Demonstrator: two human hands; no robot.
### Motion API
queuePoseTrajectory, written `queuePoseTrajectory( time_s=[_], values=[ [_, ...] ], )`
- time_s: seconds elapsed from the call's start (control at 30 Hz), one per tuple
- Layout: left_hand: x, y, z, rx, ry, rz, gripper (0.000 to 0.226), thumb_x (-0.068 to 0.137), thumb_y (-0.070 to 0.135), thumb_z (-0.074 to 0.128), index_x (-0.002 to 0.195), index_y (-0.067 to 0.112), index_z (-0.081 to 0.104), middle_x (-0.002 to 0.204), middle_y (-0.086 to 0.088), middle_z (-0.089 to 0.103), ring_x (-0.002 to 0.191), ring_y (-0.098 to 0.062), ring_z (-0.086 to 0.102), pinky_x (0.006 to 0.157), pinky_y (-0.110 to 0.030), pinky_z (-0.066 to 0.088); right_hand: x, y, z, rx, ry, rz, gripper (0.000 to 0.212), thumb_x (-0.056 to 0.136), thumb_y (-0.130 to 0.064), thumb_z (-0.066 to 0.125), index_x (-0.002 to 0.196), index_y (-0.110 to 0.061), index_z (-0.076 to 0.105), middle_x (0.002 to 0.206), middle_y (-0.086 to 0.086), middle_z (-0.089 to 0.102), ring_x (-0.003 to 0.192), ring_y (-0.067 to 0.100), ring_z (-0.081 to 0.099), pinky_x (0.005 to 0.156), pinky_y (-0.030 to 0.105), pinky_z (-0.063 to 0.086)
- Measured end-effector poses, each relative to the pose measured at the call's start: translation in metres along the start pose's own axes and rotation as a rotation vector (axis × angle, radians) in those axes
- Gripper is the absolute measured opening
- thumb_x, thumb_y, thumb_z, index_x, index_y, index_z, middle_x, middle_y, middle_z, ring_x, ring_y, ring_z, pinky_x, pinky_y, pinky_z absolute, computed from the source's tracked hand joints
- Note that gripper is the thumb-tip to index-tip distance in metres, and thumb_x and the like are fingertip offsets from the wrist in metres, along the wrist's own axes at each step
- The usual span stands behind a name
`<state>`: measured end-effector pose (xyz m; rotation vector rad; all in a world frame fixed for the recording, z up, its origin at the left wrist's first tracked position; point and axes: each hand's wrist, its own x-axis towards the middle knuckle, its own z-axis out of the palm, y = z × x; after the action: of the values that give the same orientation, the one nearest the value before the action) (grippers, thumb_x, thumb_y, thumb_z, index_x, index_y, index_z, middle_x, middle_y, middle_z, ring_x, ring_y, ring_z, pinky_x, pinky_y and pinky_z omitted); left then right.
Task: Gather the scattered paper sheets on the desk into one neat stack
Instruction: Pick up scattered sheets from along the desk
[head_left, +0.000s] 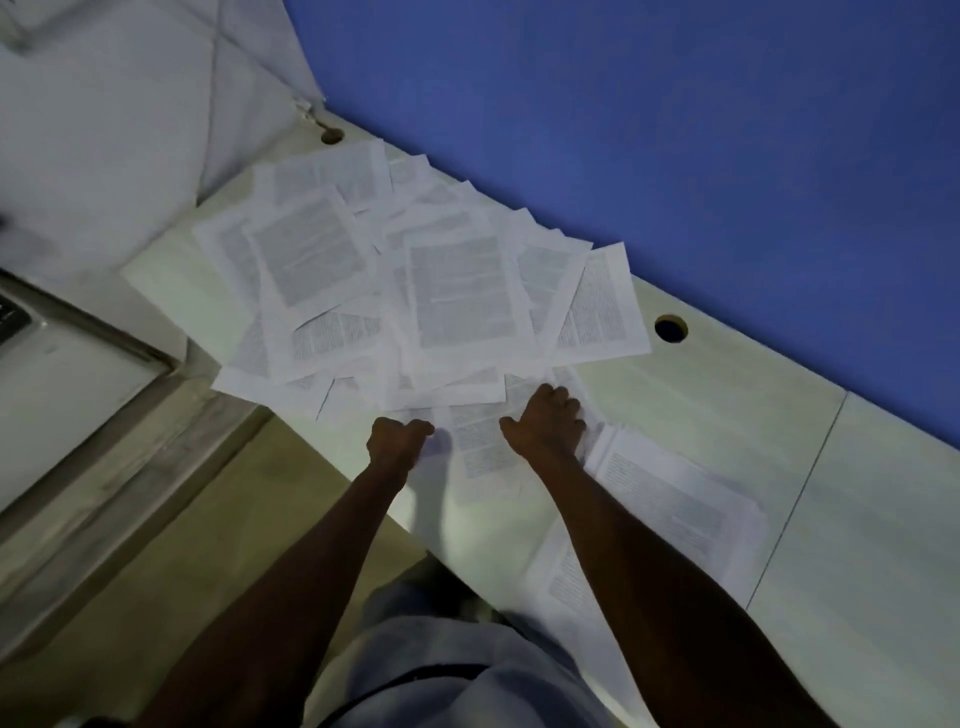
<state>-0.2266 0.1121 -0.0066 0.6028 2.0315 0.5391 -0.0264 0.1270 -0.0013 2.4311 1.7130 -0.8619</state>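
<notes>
Across the pale desk (701, 395), printed paper sheets (457, 291) lie fanned and overlapping in a loose heap, w/ the far ones touching the blue partition (675, 130) along the desk's back edge. Two round cable holes flank the heap: one (671, 329) just right of the sheets, another (332, 136) at the far corner by the white wall (104, 130).

Left hand (397, 439) is curled closed at the near edge of the heap, fingers pinching a sheet (480, 441) that runs under both hands. Right hand (548, 421) lies palm-down, fingers bent, pressing on the same sheet; can't tell whether it grips it.

Right of the right forearm, a smaller pile of sheets (670, 499) sits apart from the main heap, partly hidden by the arm and overhanging the desk's near edge. A seam (800, 499) crosses the desk beyond it.

Left of the desk, a white appliance-like box (67, 384) is cut off by the frame; too blurred to ID. Print on all sheets is unreadable. Person's light clothing (457, 670) fills the bottom.
</notes>
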Motion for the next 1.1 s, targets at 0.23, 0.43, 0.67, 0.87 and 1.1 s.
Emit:
queuePoseTrajectory(
  time_s=[0.23,0.43,0.67,0.87,1.1],
  values=[
    [0.032,0.051,-0.005,0.072,0.165,0.163,0.032,0.075,0.013,0.069,0.103,-0.002,0.066,0.099,-0.013,0.071,0.093,-0.026,0.066,0.074,-0.03,0.046,0.031,-0.025,-0.011,0.307,0.268,0.013,0.053,0.089,-0.031,0.073,0.133,-0.007,0.056,0.13,0.015,0.06,0.122,0.032,0.056,0.098,0.044,0.051],
    [0.09,0.101,-0.005,0.087,0.077,0.191,0.028,0.075,0.014,0.07,0.096,-0.003,0.064,0.092,-0.012,0.068,0.088,-0.027,0.064,0.071,-0.026,0.04,0.099,-0.077,-0.02,0.311,0.251,0.001,0.059,0.09,-0.034,0.076,0.138,-0.01,0.054,0.138,0.012,0.058,0.132,0.033,0.052,0.109,0.047,0.043],
    [0.144,0.139,-0.005,0.219,0.006,0.125,0.063,0.072,0.048,0.064,0.108,-0.004,0.064,0.112,-0.023,0.064,0.111,-0.038,0.058,0.091,-0.038,0.047,0.163,-0.126,-0.039,0.209,0.053,0.276,0.114,0.073,-0.055,0.087,0.155,-0.009,0.022,0.152,0.019,0.043,0.14,0.04,0.042,0.112,0.054,0.037],
    [0.169,0.176,-0.008,0.08,-0.051,0.081,0.094,0.086,0.04,0.075,0.148,-0.007,0.021,0.142,-0.022,0.05,0.132,-0.038,0.048,0.109,-0.043,0.039,0.17,-0.123,-0.045,0.409,-0.142,0.129,0.086,0.078,-0.012,0.086,0.151,-0.008,0.041,0.148,0.014,0.052,0.139,0.035,0.046,0.11,0.043,0.041],
    [0.204,0.191,-0.015,0.235,-0.116,0.191,0.079,0.071,0.059,0.079,0.125,0.005,0.059,0.123,-0.014,0.057,0.121,-0.034,0.053,0.102,-0.044,0.044,0.168,-0.126,-0.061,0.796,-0.31,0.109,0.068,0.077,-0.01,0.087,0.136,-0.017,0.052,0.134,0.007,0.06,0.126,0.028,0.054,0.105,0.043,0.047]
  ],
)
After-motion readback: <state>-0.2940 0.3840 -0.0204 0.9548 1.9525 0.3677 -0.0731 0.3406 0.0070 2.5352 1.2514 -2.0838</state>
